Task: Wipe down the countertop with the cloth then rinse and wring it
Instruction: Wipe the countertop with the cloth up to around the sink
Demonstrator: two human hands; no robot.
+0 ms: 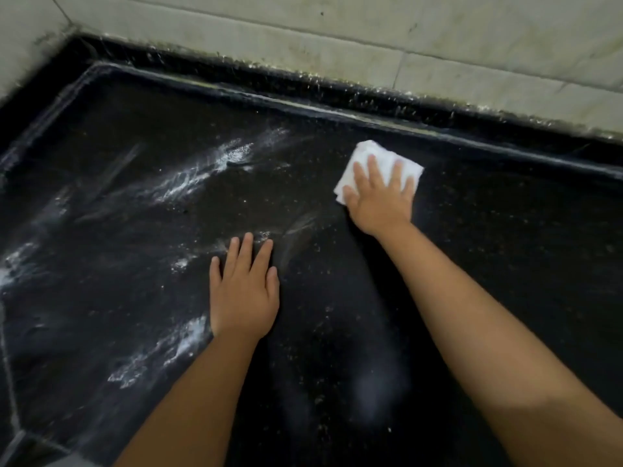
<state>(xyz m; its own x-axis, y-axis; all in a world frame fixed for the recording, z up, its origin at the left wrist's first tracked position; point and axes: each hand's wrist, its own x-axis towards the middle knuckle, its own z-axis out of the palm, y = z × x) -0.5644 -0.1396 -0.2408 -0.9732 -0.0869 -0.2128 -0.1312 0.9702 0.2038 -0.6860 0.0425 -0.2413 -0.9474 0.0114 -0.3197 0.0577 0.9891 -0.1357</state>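
Note:
A black speckled countertop (488, 251) fills the view, with white powdery smears (202, 170) across its left half. A folded white cloth (367, 156) lies flat on the counter at the upper right, close to the raised back edge. My right hand (381, 197) presses down on the cloth with fingers spread over it. My left hand (244, 291) rests flat on the bare counter near the middle, fingers apart, holding nothing. More white streaks (161, 352) lie to the left of my left forearm.
A grimy pale tiled wall (371, 35) runs along the back and meets a side wall at the top-left corner. A raised black lip (303, 106) borders the counter in front of the wall. A seam (10, 382) crosses the counter at the left edge.

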